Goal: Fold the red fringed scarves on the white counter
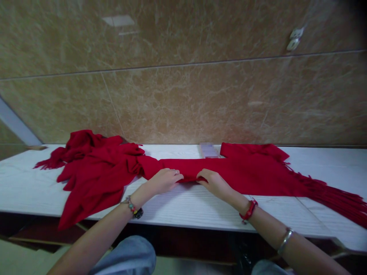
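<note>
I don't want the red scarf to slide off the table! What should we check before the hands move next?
1. Hands on cloth: left hand and right hand both rest on the red scarf near its middle: ok.
2. Grip, pinching or only pressing: cannot tell.
3. Scarf flat: its left part is bunched: not ok.
4. Scarf fully on the table: a left corner hangs over the front edge: not ok.
5. Small box behind the scarf, touching or apart: cannot tell.
6. Fringe at the right end runs out of view: cannot tell.
</note>
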